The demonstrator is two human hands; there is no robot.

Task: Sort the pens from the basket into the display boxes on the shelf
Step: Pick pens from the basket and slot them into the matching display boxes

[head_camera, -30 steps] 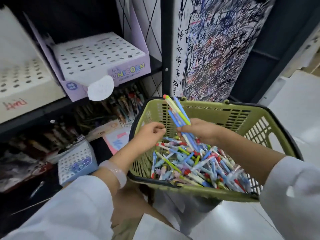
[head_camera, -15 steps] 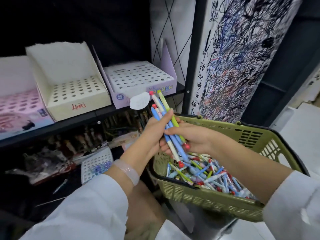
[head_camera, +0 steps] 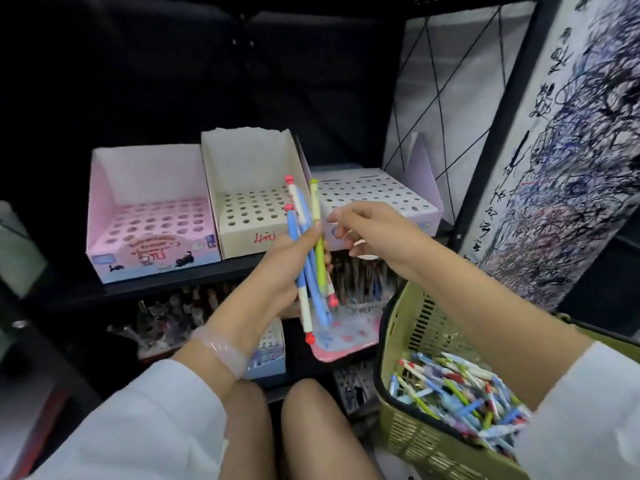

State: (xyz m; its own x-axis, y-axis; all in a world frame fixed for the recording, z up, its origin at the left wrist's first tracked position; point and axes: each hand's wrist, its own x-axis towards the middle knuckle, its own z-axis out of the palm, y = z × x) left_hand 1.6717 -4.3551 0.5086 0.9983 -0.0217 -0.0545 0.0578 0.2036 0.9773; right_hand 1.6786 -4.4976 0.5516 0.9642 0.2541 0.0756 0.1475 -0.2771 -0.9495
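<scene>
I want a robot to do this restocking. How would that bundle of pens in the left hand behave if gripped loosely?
The pens look stiff, smooth and round, so they would likely slide past each other; already they sit fanned and uneven in the left hand. Thin plastic suggests they are light. A dropped one would probably roll off the shelf.

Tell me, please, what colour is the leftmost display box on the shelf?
Pink, seen clearly in the head view: the leftmost display box.
</scene>
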